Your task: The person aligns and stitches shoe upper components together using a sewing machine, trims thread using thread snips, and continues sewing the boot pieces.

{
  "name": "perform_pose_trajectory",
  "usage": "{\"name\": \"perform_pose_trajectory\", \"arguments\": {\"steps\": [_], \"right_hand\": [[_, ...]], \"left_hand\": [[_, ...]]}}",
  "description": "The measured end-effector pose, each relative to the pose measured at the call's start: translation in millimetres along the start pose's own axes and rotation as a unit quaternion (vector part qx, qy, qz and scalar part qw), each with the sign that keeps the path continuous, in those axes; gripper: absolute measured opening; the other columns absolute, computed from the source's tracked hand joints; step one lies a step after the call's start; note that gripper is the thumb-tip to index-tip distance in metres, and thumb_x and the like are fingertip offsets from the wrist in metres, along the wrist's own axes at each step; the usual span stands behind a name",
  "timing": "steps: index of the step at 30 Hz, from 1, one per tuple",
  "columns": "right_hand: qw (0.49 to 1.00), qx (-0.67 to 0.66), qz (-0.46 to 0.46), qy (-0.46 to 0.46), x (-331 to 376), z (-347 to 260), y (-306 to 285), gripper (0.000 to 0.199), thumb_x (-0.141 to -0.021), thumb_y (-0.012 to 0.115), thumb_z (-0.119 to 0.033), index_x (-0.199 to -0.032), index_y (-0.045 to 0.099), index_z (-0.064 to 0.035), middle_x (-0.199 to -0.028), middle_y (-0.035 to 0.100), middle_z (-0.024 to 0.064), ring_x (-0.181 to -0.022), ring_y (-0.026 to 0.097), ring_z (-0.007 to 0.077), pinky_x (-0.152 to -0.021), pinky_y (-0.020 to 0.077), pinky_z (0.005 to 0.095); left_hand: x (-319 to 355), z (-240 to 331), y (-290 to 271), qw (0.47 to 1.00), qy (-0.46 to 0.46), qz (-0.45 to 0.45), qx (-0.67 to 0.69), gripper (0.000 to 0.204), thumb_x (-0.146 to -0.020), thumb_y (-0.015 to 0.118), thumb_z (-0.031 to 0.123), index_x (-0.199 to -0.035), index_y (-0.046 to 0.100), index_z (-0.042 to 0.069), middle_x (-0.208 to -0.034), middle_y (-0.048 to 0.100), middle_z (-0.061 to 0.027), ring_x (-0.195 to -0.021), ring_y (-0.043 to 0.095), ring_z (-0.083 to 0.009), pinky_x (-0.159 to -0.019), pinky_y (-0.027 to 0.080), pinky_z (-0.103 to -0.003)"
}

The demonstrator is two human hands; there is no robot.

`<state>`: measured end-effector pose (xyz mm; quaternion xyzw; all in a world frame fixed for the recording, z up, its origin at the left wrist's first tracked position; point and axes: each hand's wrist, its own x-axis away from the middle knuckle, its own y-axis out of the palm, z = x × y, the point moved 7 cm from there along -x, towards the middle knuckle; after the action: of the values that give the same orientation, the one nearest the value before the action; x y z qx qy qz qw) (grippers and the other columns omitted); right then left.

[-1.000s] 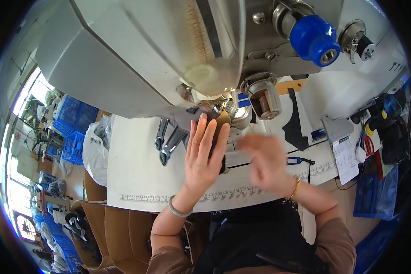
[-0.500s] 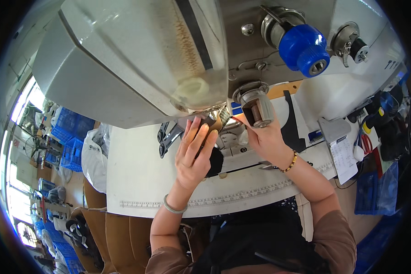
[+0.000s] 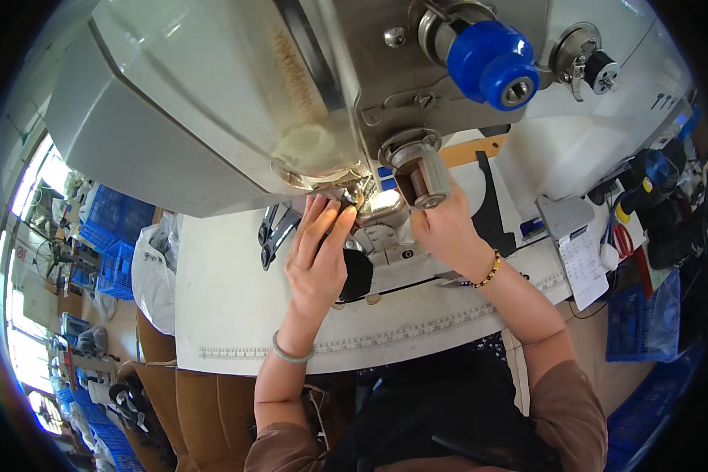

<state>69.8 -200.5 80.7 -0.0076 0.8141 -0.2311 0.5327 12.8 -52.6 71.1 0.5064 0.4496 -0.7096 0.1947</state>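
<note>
My left hand [image 3: 317, 259] reaches up under the head of a large grey sewing machine [image 3: 189, 118], palm down. Its fingers are stretched out, with the fingertips at a small dark piece [image 3: 344, 206] beside the lit needle area; the thumb is hidden. My right hand [image 3: 448, 234] is on the other side of the needle area. A metal cylinder with a brown spool inside [image 3: 419, 182] hides most of its fingers, so what they touch cannot be seen. Between the hands lies the metal machine bed [image 3: 381, 242]. A rounded black piece [image 3: 358, 275] is just below my left hand.
Metal scissors or snips [image 3: 452, 278] lie by my right wrist. A measuring strip [image 3: 370, 341] runs along the white table's front edge. A blue knob [image 3: 495, 67] juts from the machine. A clipboard with paper [image 3: 578, 252] stands at right, a white bag [image 3: 156, 275] at left.
The whole view has shifted slightly. My right fingertip, visible left of the cylinder before, is now hidden behind it. The brown-edged piece at my left fingertips shows less.
</note>
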Motion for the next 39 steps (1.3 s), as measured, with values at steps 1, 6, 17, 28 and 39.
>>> {"name": "perform_pose_trajectory", "arguments": {"steps": [1,6,17,28,39], "right_hand": [[1.000,0.000,-0.001,0.001,-0.1,-0.3,1.0,0.037,-0.063,0.053,0.014,-0.097,0.056,0.0003,-0.108,0.057,0.0102,-0.106,0.053,0.0292,-0.083,0.0498,0.0352],[1.000,-0.003,-0.004,0.001,0.1,-2.9,0.6,0.035,-0.064,0.050,0.014,-0.097,0.056,0.0022,-0.104,0.058,0.0118,-0.105,0.054,0.0296,-0.083,0.0500,0.0365],[0.997,-0.043,-0.017,0.054,0.9,12.6,9.7,0.033,-0.068,0.045,0.014,-0.098,0.055,0.0049,-0.105,0.058,0.0175,-0.101,0.055,0.0354,-0.081,0.0484,0.0392],[0.928,-0.264,-0.147,0.217,69.1,-47.2,43.8,0.037,-0.079,0.057,-0.009,-0.112,0.046,0.0021,-0.114,0.049,0.0223,-0.105,0.050,0.0365,-0.087,0.0413,0.0402],[0.867,-0.367,-0.075,0.329,97.9,-61.7,47.8,0.028,-0.085,0.053,-0.015,-0.109,0.053,0.0001,-0.066,0.059,0.0157,-0.057,0.059,0.0236,-0.055,0.0462,0.0326]], "left_hand": [[0.4,-0.6,0.0,1.000,-0.002,-0.002,-0.003,0.031,-0.074,0.059,-0.010,-0.100,0.066,0.003,-0.103,0.060,-0.0109,-0.104,0.058,-0.0321,-0.094,0.048,-0.044],[0.5,4.8,-1.0,0.999,-0.035,-0.015,-0.011,0.035,-0.075,0.054,-0.012,-0.104,0.063,0.004,-0.102,0.060,-0.0120,-0.106,0.057,-0.0335,-0.094,0.047,-0.045],[-5.4,9.0,-5.9,0.992,-0.050,-0.103,-0.051,0.058,-0.065,0.049,-0.015,-0.118,0.056,0.008,-0.116,0.056,-0.0131,-0.112,0.052,-0.0365,-0.095,0.045,-0.045],[-7.9,10.8,-13.4,0.983,-0.026,-0.162,-0.076,0.051,-0.064,0.052,-0.013,-0.114,0.049,-0.002,-0.117,0.056,-0.0173,-0.109,0.054,-0.0375,-0.089,0.049,-0.038],[-49.3,33.2,-33.0,0.931,0.007,-0.363,-0.048,0.041,-0.082,0.063,0.027,-0.115,0.054,0.002,-0.117,0.056,-0.0165,-0.106,0.056,-0.0349,-0.087,0.048,-0.037]]}}
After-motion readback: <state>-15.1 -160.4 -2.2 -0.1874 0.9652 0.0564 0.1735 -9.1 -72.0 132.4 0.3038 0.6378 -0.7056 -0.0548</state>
